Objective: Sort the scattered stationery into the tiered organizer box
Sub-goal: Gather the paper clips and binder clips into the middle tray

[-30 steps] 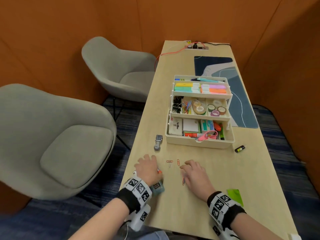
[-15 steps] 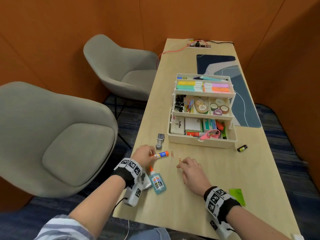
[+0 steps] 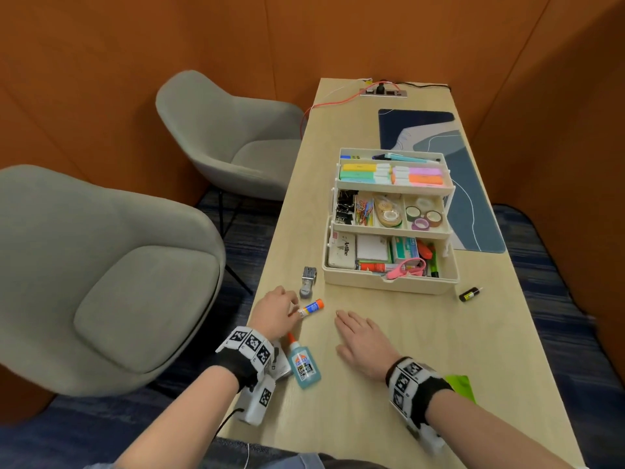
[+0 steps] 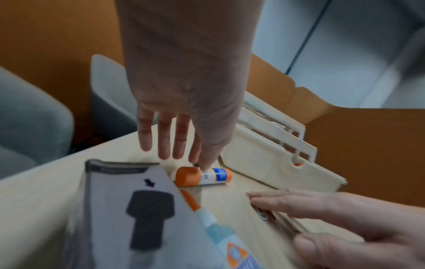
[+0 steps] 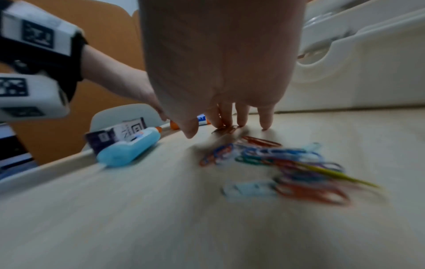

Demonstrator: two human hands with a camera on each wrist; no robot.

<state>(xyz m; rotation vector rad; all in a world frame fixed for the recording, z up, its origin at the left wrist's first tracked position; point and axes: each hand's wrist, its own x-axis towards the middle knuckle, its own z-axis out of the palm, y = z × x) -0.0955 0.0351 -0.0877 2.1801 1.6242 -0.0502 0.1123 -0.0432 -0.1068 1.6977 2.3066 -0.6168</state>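
The cream tiered organizer box [image 3: 389, 286] stands open on the table, its trays filled with stationery. An orange-capped glue stick [image 3: 311, 307] [image 4: 202, 176] lies on the table in front of it. My left hand [image 3: 277, 308] [image 4: 181, 127] reaches to it with straight fingers, and the thumb tip touches the stick. My right hand [image 3: 360, 335] lies flat on the table to the right. Several coloured paper clips [image 5: 287, 160] sit under its palm, and its fingertips [image 5: 230, 118] press on an orange clip [image 5: 226, 129].
A blue glue bottle [image 3: 304, 365] and a printed packet [image 4: 128, 209] lie by my left wrist near the table edge. A grey stapler [image 3: 307, 282] sits left of the box, a small black bottle [image 3: 470, 294] to its right, and a green note [image 3: 460, 387] by my right wrist. Two grey chairs [image 3: 111, 282] stand to the left.
My left hand moved forward off the glue bottle to the glue stick. My right hand slid forward and flattened over the loose paper clips.
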